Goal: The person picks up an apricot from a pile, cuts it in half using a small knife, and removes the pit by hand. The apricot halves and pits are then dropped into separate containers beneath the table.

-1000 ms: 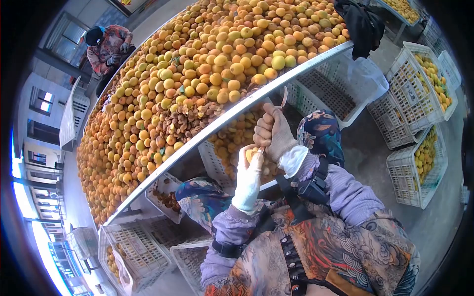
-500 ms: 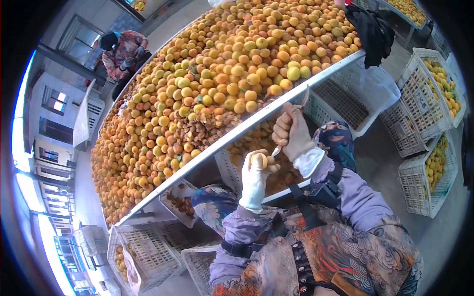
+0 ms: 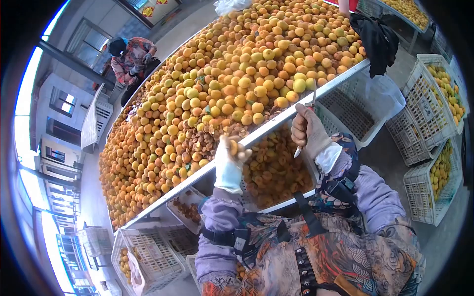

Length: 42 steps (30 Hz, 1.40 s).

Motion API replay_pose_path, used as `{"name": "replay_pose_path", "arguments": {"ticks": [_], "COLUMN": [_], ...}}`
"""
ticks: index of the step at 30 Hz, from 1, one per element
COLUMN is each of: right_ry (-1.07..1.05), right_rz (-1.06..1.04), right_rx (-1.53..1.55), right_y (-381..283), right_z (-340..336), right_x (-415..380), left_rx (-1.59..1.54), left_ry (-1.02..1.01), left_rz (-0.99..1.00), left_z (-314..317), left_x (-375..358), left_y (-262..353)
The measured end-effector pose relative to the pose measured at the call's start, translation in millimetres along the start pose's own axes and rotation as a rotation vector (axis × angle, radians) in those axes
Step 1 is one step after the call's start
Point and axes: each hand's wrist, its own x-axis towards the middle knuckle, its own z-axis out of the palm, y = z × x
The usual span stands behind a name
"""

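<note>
My left hand (image 3: 229,165), in a white glove, is over the table's near edge and blurred by motion. Its fingers are curled round an orange apricot (image 3: 233,147), only partly visible. To its right, my right hand (image 3: 308,129) grips a small knife (image 3: 314,92). One metal blade points up past the fist, and a second pointed metal end sticks out below it. Between and below the hands stands a crate (image 3: 316,173) filled with apricot pieces (image 3: 276,170). Just beyond my left hand, brown pits and scraps (image 3: 201,140) lie among the whole apricots.
Whole apricots (image 3: 247,64) cover a large white-edged table (image 3: 276,120). Crates of yellow fruit (image 3: 434,111) are stacked at the right; more crates (image 3: 148,251) stand lower left. A black cloth (image 3: 375,42) hangs over the table's corner. Another person (image 3: 131,61) sits across the table.
My left hand has moved left, away from the knife, to the table's edge. My right hand has shifted slightly right and up with the knife. The crate of pieces shows more fully.
</note>
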Motion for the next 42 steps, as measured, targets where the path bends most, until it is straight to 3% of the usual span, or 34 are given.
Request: {"name": "replay_pose_path", "arguments": {"ticks": [3,7,9,13,15,17,19,20,21,22,25,32,35,36,37,39,42], "right_ry": [-0.001,0.056,0.045,0.044,-0.006,-0.036,-0.043,-0.06,-0.061,-0.034,-0.035,-0.039,-0.047,-0.044,-0.038,0.016,-0.015], "right_rz": [0.005,0.02,0.011,0.083,0.116,0.12,0.138,0.14,0.138,0.135,0.15,0.19,0.152,0.142,0.136,0.171,0.127], "right_rx": [0.01,0.039,0.027,0.057,0.011,-0.002,-0.007,-0.008,-0.005,-0.064,-0.136,-0.24,-0.189,-0.186,-0.184,-0.177,-0.24], "right_y": [-6,-11,-8,-7,-6,-5,-3,-3,-4,-5,-3,-3,-3,-3,-3,-4,-6], "right_z": [-5,-11,-15,-23,-23,-24,-25,-25,-23,-19,-23,-19,-19,-18,-17,-16,-21], "right_x": [9,14,15,19,18,17,18,17,15,12,12,10,10,10,10,8,5], "left_rx": [0.055,0.522,0.738,0.893,1.079,1.061,1.032,1.115,1.276,1.243,1.425,1.257,1.193,1.191,1.314,1.542,1.717], "left_ry": [0.065,0.179,0.247,0.34,0.327,0.346,0.294,0.223,0.04,0.05,-0.178,-0.139,-0.139,-0.138,-0.158,-0.113,-0.149], "left_rz": [0.08,0.235,0.437,0.422,0.571,0.602,0.418,0.427,0.568,0.338,0.274,0.286,0.466,0.431,0.66,0.675,0.85], "left_z": [-3,-13,-23,-31,-40,-48,-37,-31,-25,-15,-8,4,23,40,49,72,74], "left_x": [24,50,66,74,79,84,69,57,45,30,6,31,71,79,97,115,156], "left_y": [12,26,25,38,40,38,39,37,38,34,30,45,34,33,25,15,-17]}}
